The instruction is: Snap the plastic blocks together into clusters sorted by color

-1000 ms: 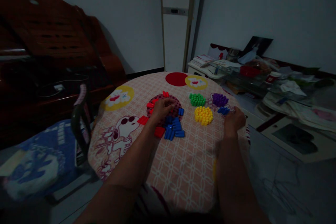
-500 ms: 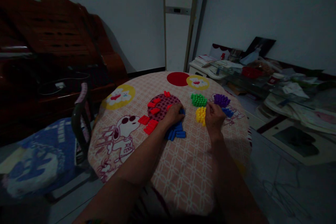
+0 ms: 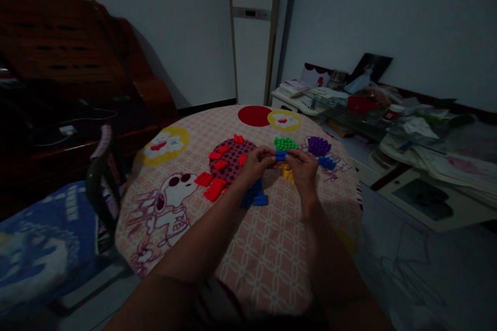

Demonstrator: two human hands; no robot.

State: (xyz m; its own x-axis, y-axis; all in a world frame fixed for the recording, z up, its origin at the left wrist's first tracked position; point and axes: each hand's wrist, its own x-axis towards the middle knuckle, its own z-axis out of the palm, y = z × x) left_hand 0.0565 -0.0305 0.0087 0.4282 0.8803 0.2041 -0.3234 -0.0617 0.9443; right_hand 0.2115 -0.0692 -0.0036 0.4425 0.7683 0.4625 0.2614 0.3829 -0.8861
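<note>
Between my two hands, over the middle of the table, is a small blue plastic piece (image 3: pixel 281 156). My left hand (image 3: pixel 258 163) pinches its left end, and my right hand (image 3: pixel 303 166) has fingers closed at its right end. Below my left wrist lies a pile of blue pieces (image 3: pixel 256 197). Several red pieces (image 3: pixel 215 189) are scattered to the left. Just beyond my hands sits a cluster of green pieces (image 3: pixel 286 143). Yellow pieces (image 3: pixel 287 173) are partly hidden by my right hand. Purple pieces (image 3: pixel 319 146) and a blue group (image 3: pixel 326 163) lie to the right.
A patterned cloth covers the round table (image 3: pixel 248 248). At the left stands a chair (image 3: pixel 99 181) near a wooden bench (image 3: pixel 77 62). On the right, a cluttered glass-topped cabinet (image 3: pixel 365 119) stands close to the table. A tall white unit (image 3: pixel 254 57) is behind.
My left hand has lifted from the blue pile with a blue piece. My right hand has moved left from beside the yellow pieces to meet it. The view has shifted slightly right.
</note>
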